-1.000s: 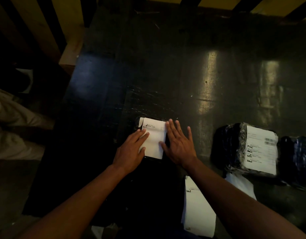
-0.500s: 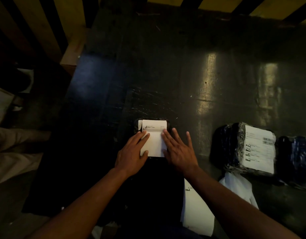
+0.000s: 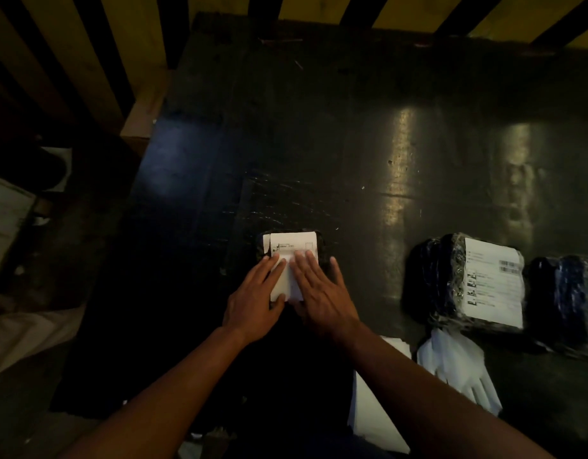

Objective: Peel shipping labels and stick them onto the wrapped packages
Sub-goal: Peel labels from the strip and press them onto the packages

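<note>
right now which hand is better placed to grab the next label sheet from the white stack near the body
Right. The right hand lies flat on the label beside the left hand, but the white label stack sits directly under the right forearm, on that side. The left would have to cross over.

Dim room, dark glossy scratched worktop (image 3: 319, 144) with pale streaks of reflected light, yellow wall (image 3: 418, 11) behind black slanted bars, wooden ledge (image 3: 143, 111) at left, shadowed floor (image 3: 17, 409).
</note>
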